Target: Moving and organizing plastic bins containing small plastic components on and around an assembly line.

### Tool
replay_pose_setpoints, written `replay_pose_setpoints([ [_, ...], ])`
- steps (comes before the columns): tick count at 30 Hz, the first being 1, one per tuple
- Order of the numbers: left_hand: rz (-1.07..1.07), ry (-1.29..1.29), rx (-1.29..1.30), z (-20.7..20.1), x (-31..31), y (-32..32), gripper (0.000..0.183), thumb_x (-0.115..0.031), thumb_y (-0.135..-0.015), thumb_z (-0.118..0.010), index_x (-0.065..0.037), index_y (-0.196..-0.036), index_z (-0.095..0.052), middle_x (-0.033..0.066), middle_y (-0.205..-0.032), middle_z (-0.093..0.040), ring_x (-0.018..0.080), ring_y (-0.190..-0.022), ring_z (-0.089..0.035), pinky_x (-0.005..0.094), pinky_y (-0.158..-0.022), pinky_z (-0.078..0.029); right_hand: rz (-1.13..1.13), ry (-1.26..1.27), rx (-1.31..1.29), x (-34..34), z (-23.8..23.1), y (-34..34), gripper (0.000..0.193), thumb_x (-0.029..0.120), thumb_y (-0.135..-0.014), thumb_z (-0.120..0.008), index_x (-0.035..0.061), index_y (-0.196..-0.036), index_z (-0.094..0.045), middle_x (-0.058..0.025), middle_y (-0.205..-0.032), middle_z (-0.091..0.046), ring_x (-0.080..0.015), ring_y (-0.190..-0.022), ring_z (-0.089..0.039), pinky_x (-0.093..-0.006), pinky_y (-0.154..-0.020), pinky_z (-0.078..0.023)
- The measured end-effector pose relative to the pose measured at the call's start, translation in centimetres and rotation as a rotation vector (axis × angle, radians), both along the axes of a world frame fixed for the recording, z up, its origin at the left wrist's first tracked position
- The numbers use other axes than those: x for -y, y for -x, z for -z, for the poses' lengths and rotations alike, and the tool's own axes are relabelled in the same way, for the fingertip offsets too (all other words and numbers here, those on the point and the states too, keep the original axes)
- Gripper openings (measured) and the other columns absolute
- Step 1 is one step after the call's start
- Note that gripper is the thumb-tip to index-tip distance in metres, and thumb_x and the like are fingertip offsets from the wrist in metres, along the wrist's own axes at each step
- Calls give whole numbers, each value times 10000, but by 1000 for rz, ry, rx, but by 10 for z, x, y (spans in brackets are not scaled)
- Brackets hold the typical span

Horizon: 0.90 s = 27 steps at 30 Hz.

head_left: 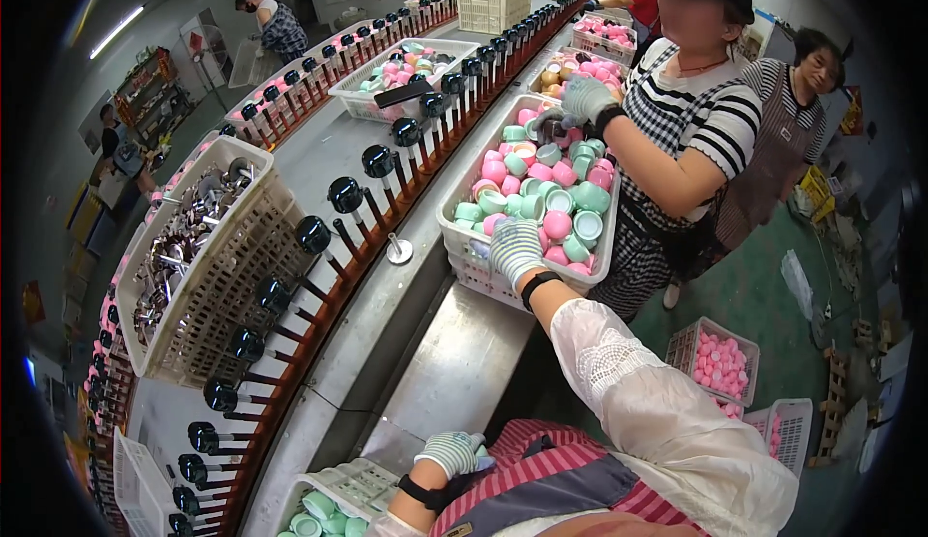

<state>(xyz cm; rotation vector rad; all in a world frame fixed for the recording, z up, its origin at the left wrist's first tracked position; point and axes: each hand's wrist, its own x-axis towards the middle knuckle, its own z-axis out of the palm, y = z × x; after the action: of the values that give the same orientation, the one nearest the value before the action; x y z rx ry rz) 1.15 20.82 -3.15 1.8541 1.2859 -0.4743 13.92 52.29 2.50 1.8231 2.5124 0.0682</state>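
My right hand (517,250), in a striped knit glove, reaches over the near rim of a white plastic crate (476,276). Its fingers curl down among round pink and mint-green caps (546,189); what lies under them is hidden. Low in front of my striped apron, my left hand (449,453) is closed, in a matching glove. Something pale may be at its fingertips, too small to name. Just left of it stands another white crate (362,484) with mint-green caps (319,513). Across the crate, a co-worker's gloved hands (585,102) work over the same caps.
A curved conveyor carries a row of upright spindles with glossy dark caps (345,194). Beyond it, a crate (208,290) holds metal stemmed parts. One metal disc with a stem (398,250) stands on the steel ledge. Crates of pink caps (720,363) sit on the floor at right.
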Motion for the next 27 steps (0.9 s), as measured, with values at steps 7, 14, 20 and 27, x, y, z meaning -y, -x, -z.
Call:
replay_pose_setpoints([
  [7, -12, -26, 11, 4, 2, 0, 585, -584, -863, -520, -102, -1180, -614, 177, -1071, -685, 360, -1033, -639, 461, -899, -497, 4, 10, -10, -1, 1, 0, 516, 546, -897, -494, 77, -980, -691, -125, -979, -679, -256, -916, -667, -422, -753, -498],
  [14, -9, -18, 22, 3, 2, -1, 605, -598, -865, -516, -93, -1188, -601, 194, -1069, -679, 378, -1031, -635, 472, -890, -496, -21, -3, -33, -2, 4, -1, 490, 529, -900, -496, 87, -966, -696, -123, -961, -676, -252, -907, -666, -427, -737, -501],
  [20, -18, -7, 3, 2, 3, 0, 591, -587, -866, -518, -100, -1187, -610, 178, -1080, -682, 361, -1042, -636, 465, -903, -495, -34, -13, -5, 1, -1, 3, 451, 504, -904, -504, 100, -959, -697, -115, -951, -677, -247, -906, -665, -427, -719, -506],
  [27, 0, 6, 8, 3, 2, 0, 582, -573, -876, -513, -99, -1203, -603, 172, -1071, -685, 349, -1049, -636, 455, -907, -497, -48, -63, -5, -7, 15, 4, 469, 520, -894, -513, 94, -967, -695, -121, -951, -670, -253, -917, -662, -416, -746, -500],
])
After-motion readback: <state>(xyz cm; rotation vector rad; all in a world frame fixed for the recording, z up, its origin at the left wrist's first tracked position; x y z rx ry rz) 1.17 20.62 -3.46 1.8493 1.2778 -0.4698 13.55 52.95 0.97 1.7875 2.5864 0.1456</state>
